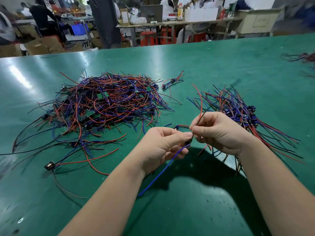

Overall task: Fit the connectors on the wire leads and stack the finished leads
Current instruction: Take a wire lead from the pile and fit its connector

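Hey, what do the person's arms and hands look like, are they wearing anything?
The left hand and right hand are bare: no gloves, rings or tape. The left forearm and right forearm are uncovered too, with no sleeve, watch or bracelet in view.

On the table (221, 62) a tangled heap of leads (102, 104) lies left, a stacked bundle (242, 116) right, a small cluster (172, 81) behind between them.
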Demonstrator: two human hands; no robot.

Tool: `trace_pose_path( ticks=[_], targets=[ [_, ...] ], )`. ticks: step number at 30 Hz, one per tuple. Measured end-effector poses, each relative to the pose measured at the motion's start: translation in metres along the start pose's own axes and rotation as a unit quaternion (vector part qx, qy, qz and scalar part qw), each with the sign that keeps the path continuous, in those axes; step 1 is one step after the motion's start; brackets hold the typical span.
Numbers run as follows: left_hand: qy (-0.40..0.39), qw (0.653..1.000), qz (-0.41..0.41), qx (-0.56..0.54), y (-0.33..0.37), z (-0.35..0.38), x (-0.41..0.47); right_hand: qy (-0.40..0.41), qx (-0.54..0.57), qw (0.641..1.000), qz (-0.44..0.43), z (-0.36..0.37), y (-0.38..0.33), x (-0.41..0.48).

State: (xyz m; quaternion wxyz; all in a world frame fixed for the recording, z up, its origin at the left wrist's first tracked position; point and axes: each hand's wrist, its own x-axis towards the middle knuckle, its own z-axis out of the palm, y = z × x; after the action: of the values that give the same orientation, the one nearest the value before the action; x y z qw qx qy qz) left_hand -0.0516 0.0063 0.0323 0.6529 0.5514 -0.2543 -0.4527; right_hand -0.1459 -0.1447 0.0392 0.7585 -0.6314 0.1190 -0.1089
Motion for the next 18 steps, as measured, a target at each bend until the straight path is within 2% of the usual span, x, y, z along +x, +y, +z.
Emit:
trace_pose_path(
  ticks=[4, 7, 12, 18],
  targets=[
    [0.027, 0.999, 0.002, 0.021, -0.004, -0.002, 0.002, 0.059, -0.042, 0.997, -0.014, 0.004, 0.003, 0.004],
    [0.037, 0.997, 0.000, 0.061, -0.007, -0.003, 0.003, 0.149, -0.046, 0.987, -0.031, -0.002, 0.004, 0.008],
    [-0.029, 0.994, -0.034, 0.102, -0.014, 0.006, 0.000, 0.300, -0.025, 0.951, -0.074, -0.026, -0.004, 0.010],
    [-0.022, 0.990, -0.041, 0.136, -0.014, 0.006, 0.000, 0.324, 0.053, 0.943, -0.057, -0.030, -0.009, 0.005]
  ],
)
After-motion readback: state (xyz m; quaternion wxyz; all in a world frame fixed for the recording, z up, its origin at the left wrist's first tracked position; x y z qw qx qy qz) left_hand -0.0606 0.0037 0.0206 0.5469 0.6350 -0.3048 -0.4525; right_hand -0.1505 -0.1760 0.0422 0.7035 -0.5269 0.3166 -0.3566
